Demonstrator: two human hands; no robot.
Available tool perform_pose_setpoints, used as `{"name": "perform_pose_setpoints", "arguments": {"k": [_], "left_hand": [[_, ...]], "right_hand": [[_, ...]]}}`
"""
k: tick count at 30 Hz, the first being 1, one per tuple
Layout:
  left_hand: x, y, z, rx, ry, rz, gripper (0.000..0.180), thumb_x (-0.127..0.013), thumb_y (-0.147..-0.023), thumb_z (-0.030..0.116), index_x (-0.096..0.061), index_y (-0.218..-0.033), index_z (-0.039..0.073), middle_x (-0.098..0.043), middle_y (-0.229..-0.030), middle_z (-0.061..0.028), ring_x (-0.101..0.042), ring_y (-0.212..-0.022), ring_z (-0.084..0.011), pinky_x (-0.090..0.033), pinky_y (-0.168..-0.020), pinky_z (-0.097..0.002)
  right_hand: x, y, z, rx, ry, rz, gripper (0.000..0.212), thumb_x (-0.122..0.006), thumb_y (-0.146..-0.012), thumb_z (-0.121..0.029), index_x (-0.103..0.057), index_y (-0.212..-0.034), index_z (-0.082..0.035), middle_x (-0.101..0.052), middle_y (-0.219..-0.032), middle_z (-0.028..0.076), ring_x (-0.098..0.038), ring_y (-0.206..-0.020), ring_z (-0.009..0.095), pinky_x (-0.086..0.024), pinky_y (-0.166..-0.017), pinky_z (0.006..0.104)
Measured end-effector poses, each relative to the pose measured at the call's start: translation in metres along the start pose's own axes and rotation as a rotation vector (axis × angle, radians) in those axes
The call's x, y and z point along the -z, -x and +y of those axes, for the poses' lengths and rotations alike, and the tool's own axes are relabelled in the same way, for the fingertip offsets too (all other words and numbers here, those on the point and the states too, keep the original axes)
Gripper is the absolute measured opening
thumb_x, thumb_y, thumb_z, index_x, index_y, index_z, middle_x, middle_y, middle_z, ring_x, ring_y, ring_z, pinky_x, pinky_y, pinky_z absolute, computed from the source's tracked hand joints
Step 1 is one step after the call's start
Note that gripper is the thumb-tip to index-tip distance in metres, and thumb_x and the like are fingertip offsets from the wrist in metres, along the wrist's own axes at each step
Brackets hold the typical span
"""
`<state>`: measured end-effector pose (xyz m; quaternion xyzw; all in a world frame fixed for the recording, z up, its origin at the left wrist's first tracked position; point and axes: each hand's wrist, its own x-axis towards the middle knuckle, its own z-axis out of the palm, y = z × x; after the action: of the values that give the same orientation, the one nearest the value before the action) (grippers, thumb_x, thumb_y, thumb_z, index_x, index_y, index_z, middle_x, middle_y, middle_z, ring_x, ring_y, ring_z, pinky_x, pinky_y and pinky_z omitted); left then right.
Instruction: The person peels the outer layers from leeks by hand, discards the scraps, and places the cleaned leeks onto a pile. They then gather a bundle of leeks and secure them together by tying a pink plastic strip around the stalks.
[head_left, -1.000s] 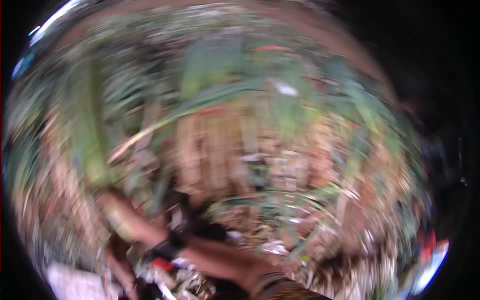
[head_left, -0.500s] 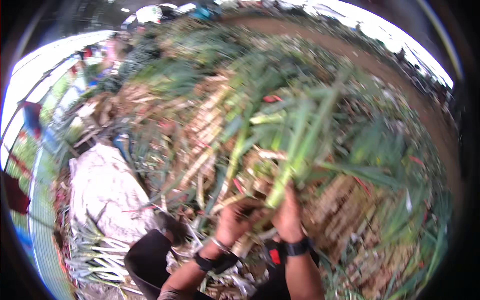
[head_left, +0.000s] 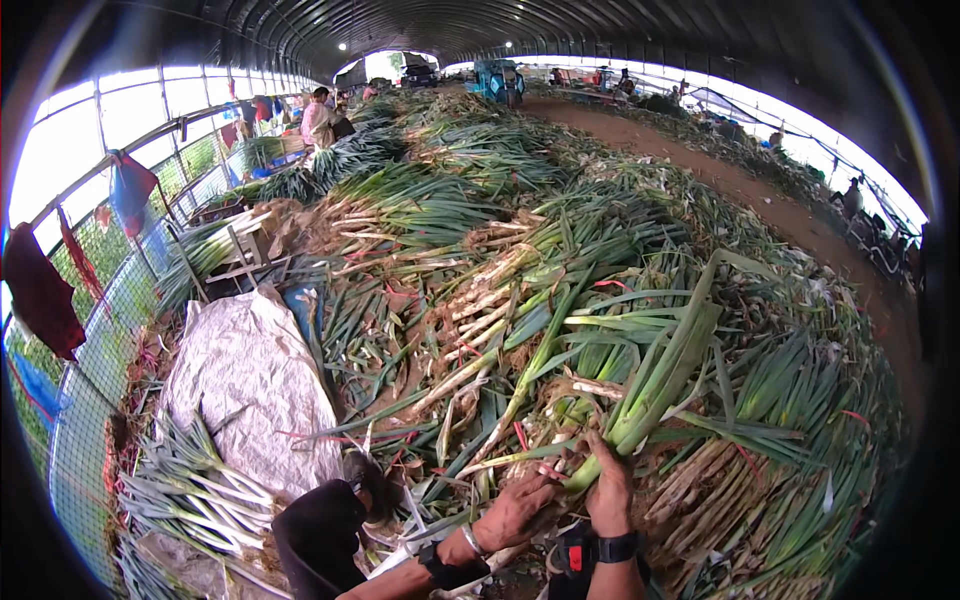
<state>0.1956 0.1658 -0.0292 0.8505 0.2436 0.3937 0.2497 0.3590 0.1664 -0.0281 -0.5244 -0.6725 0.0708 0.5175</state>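
A thick leek [head_left: 645, 405] slants up and away from my hands, its broad green leaves spreading at the top. My right hand [head_left: 608, 495] is closed around the lower part of its stalk. Beside it, my left hand [head_left: 518, 512] is closed at the stalk's lower end, with bent fingers pressed against it. The root end is hidden behind my fingers. Loose leeks and leaf scraps lie just beyond both hands. To the right is a pile of leeks [head_left: 710, 490] with soil-brown stalks.
A pale woven sheet [head_left: 250, 385] lies at the left, with trimmed white-stalked leeks [head_left: 215, 495] in front of it. Mesh fencing [head_left: 85, 440] runs along the left side. Leek heaps stretch far back, where a person [head_left: 320, 120] sits and a blue vehicle [head_left: 497, 82] stands beside a dirt path [head_left: 720, 170].
The view has tilted up and steadied from a blur, and my hands now sit lower and further right in it. Both still hold the leek, which leans more to the right.
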Motion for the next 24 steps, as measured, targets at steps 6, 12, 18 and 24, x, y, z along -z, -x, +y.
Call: {"name": "perform_pose_setpoints", "arguments": {"k": [6,12,18,24], "left_hand": [[0.02,0.026,0.026,-0.005,0.182,-0.151,0.025,-0.058,-0.079,0.011,-0.051,-0.102,0.002,-0.053,-0.104,-0.0143,-0.05,-0.1,-0.0314,-0.04,-0.086,-0.0385],[0.032,0.004,0.025,0.293,0.442,-0.141,0.024,-0.059,-0.082,0.017,-0.05,-0.1,0.003,-0.055,-0.103,-0.0113,-0.055,-0.093,-0.0243,-0.042,-0.08,-0.0316],[0.017,0.016,0.027,0.195,0.406,-0.222,0.022,-0.054,-0.083,0.01,-0.046,-0.102,0.002,-0.052,-0.095,-0.016,-0.053,-0.088,-0.0329,-0.043,-0.075,-0.0363],[0.041,0.107,0.052,0.609,0.318,-0.291,0.021,-0.054,-0.081,0.005,-0.048,-0.101,0.004,-0.053,-0.081,-0.0143,-0.055,-0.073,-0.03,-0.045,-0.063,-0.0361]], "right_hand": [[0.013,-0.018,-0.024,-1.0,-1.145,0.23,0.02,-0.055,-0.085,-0.02,-0.056,-0.099,-0.006,-0.057,-0.082,0.002,-0.056,-0.069,0.012,-0.048,-0.061,0.0263],[-0.003,-0.019,-0.007,-0.957,-1.355,0.291,0.016,-0.053,-0.087,-0.021,-0.053,-0.094,-0.007,-0.049,-0.074,-0.002,-0.039,-0.054,0.007,-0.033,-0.049,0.0222],[0.001,-0.019,-0.02,-0.901,-1.309,0.358,0.018,-0.063,-0.08,-0.013,-0.046,-0.084,-0.008,-0.045,-0.061,0.0,-0.042,-0.046,0.009,-0.038,-0.041,0.0248],[0.009,-0.024,-0.012,-0.803,-1.168,0.331,0.011,-0.052,-0.086,-0.017,-0.046,-0.083,-0.008,-0.039,-0.063,-0.004,-0.036,-0.047,0.005,-0.031,-0.043,0.0199]]}}
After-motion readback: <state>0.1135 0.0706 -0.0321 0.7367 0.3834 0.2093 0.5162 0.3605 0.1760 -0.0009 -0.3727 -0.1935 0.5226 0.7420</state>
